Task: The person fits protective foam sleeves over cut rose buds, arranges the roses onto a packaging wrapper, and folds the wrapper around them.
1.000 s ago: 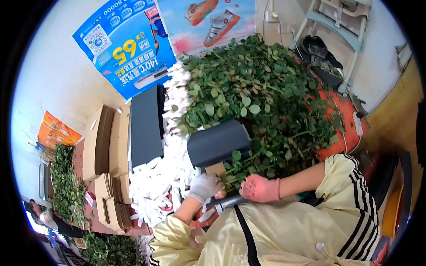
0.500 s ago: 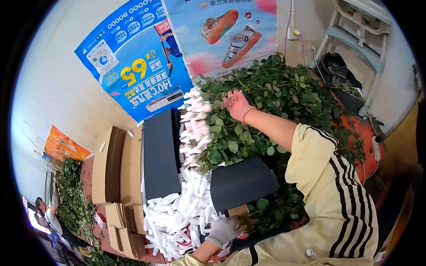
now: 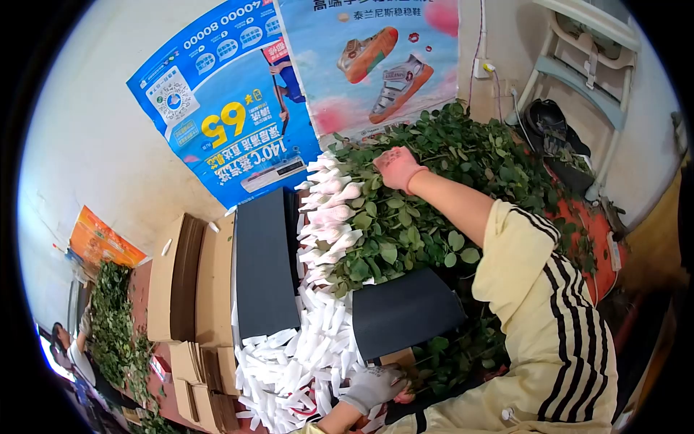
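Observation:
My right hand (image 3: 400,170), in a pink glove, rests at the upper left of a large heap of leafy rose stems (image 3: 448,159). Its fingers curl down; what they grip, if anything, is hidden. Beside it runs a row of flower heads in white sleeves (image 3: 329,210). At the bottom, my left hand (image 3: 372,387), in a grey-white glove, is closed at a pinkish rose (image 3: 405,396), partly hidden by the fingers. Left of that hand lies a pile of loose white sleeves (image 3: 289,369). A black sheet (image 3: 408,312) lies between the hands, over some stems.
A dark board (image 3: 267,264) and stacked cardboard (image 3: 173,282) stand left of the sleeves. More greenery (image 3: 112,318) lies at the far left, near another person (image 3: 76,354). Posters (image 3: 224,108) hang on the wall. A folded high chair (image 3: 578,79) leans at the upper right.
My right hand has gone from spread fingers to curled ones over the leaves. My left hand has shifted slightly right and down in the picture. The whole view has tilted a little.

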Motion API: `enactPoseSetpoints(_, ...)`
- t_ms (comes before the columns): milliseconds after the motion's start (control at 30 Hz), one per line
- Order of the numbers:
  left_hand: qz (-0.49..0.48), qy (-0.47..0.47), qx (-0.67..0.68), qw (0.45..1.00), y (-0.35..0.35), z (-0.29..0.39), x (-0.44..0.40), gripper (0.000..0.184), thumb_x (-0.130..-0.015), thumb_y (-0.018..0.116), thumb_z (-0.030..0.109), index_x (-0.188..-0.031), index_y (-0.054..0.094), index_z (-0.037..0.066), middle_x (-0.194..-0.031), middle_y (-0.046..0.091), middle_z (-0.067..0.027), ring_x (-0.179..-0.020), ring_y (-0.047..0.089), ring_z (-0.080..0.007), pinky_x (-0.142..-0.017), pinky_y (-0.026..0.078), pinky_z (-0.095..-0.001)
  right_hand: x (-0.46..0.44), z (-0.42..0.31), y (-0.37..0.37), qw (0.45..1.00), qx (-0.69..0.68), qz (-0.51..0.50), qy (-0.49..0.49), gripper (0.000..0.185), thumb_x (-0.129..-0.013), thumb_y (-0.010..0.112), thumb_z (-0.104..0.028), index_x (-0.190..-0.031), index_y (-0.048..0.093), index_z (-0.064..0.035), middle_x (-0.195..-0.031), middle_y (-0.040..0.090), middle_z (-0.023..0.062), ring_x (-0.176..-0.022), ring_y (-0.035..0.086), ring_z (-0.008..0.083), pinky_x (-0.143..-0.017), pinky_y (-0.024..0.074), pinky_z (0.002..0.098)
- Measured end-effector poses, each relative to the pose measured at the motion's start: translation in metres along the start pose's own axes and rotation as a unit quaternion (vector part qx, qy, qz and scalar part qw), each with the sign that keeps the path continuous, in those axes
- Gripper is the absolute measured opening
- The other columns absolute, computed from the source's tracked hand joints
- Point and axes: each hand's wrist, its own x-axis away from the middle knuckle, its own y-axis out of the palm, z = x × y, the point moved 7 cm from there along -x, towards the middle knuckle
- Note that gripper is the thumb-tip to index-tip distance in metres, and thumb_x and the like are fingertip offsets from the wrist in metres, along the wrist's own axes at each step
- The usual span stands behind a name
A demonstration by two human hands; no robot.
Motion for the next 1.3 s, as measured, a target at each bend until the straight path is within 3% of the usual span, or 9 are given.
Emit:
enactPoseSetpoints(167, 0.022, 0.01, 0.003, 1.0, -0.003, -0.004, 0.005, 0.031, -0.087, 0.049, 0.033, -0.103, 0.064, 0.011, -0.105, 0.062, -0.0055, -0.092, 0.061, -0.0264, -0.076, 0.049, -0.0359, 0.023, 0.028, -0.011, 0.989, -0.116, -0.066, -0.059, 0.048, -0.08, 0.044, -0.011, -0.128, 0.048, -0.0107, -0.126, 0.053, 0.0116, -0.119, 0.048, 0.0255, -0.101, 0.035, 0.0344)
enactPoseSetpoints(333, 0.027, 0.18, 0.125, 0.975, -0.058, 0.024, 0.013, 0.034, -0.091, 0.049, 0.032, -0.112, 0.06, 0.008, -0.102, 0.063, -0.011, -0.095, 0.061, -0.0291, -0.082, 0.047, -0.0358, 0.035, 0.062, -0.057, 0.933, -0.325, 0.108, -0.107, 0.015, -0.072, 0.055, -0.008, -0.087, 0.058, -0.0082, -0.086, 0.064, 0.0114, -0.085, 0.061, 0.0307, -0.075, 0.0467, 0.0406)
enactPoseSetpoints(533, 0.273, 0.091, 0.082, 0.954, -0.215, 0.003, -0.022, 0.029, -0.083, 0.058, 0.027, -0.1, 0.065, 0.005, -0.096, 0.066, -0.0152, -0.09, 0.062, -0.0303, -0.083, 0.048, -0.0373, 0.04, 0.024, -0.043, 0.991, -0.072, 0.058, -0.099, 0.029, -0.072, 0.052, -0.013, -0.1, 0.06, -0.0101, -0.104, 0.061, 0.0132, -0.1, 0.057, 0.0293, -0.086, 0.0452, 0.0424)
enactPoseSetpoints(667, 0.464, 0.124, -0.027, 0.877, -0.271, -0.035, -0.07, 0.032, -0.077, 0.06, 0.02, -0.104, 0.062, 0.002, -0.1, 0.063, -0.0173, -0.095, 0.059, -0.0329, -0.085, 0.046, -0.0391, 0.024, -0.004, 0.039, 0.987, 0.118, 0.015, -0.105, 0.03, -0.077, 0.047, -0.024, -0.099, 0.052, -0.0055, -0.083, 0.054, 0.012, -0.082, 0.052, 0.0309, -0.083, 0.0396, 0.0563)
enactPoseSetpoints(767, 0.526, 0.104, -0.152, 0.83, -0.314, -0.073, -0.093, 0.035, -0.077, 0.056, 0.016, -0.108, 0.061, 0.002, -0.113, 0.059, -0.0187, -0.106, 0.053, -0.0357, -0.092, 0.041, -0.0422, -0.011, 0.003, 0.119, 0.963, 0.214, 0.107, -0.121, 0.021, -0.091, 0.037, -0.025, -0.092, 0.047, -0.0072, -0.073, 0.045, 0.0069, -0.08, 0.047, 0.0255, -0.092, 0.034, 0.0473)
enactPoseSetpoints(833, 0.5, 0.064, -0.154, 0.85, -0.336, -0.082, -0.111, 0.036, -0.079, 0.052, 0.015, -0.112, 0.059, 0.001, -0.117, 0.057, -0.0193, -0.11, 0.051, -0.036, -0.095, 0.039, -0.0428, 0.039, 0.001, 0.073, 0.957, 0.02, 0.244, -0.155, 0.017, -0.093, 0.035, -0.022, -0.088, 0.045, -0.0081, -0.073, 0.043, 0.0068, -0.079, 0.045, 0.0236, -0.089, 0.0348, 0.0455)
enactPoseSetpoints(867, 0.483, 0.063, -0.151, 0.86, -0.339, -0.101, -0.13, 0.038, -0.079, 0.05, 0.014, -0.114, 0.057, 0.001, -0.117, 0.056, -0.0201, -0.111, 0.05, -0.0361, -0.096, 0.039, -0.0429, 0.055, -0.004, 0.046, 0.986, 0.098, 0.02, -0.134, 0.016, -0.091, 0.038, -0.018, -0.097, 0.049, -0.0084, -0.081, 0.05, 0.007, -0.087, 0.051, 0.0239, -0.085, 0.0384, 0.0433)
enactPoseSetpoints(1133, 0.31, -0.083, -0.305, 0.897, -0.329, -0.112, -0.206, 0.052, -0.07, 0.061, 0.032, -0.119, 0.055, 0.015, -0.109, 0.058, -0.0123, -0.106, 0.052, -0.0331, -0.093, 0.038, -0.0415, 0.125, 0.108, -0.1, 0.975, -0.063, 0.212, 0.014, 0.03, -0.076, 0.047, -0.008, -0.101, 0.062, -0.0167, -0.097, 0.06, 0.0069, -0.098, 0.057, 0.0218, -0.083, 0.0451, 0.034)
enactPoseSetpoints(1300, 0.263, -0.073, -0.388, 0.88, -0.343, -0.093, -0.206, 0.021, -0.077, 0.053, 0.024, -0.091, 0.061, 0.011, -0.093, 0.063, -0.0104, -0.09, 0.061, -0.0297, -0.075, 0.046, -0.0426, 0.209, 0.279, -0.21, 0.761, -0.335, 0.489, 0.265, 0.038, -0.08, 0.057, -0.021, -0.111, 0.058, 0.0008, -0.092, 0.065, 0.0151, -0.083, 0.061, 0.0218, -0.076, 0.0485, 0.0324)
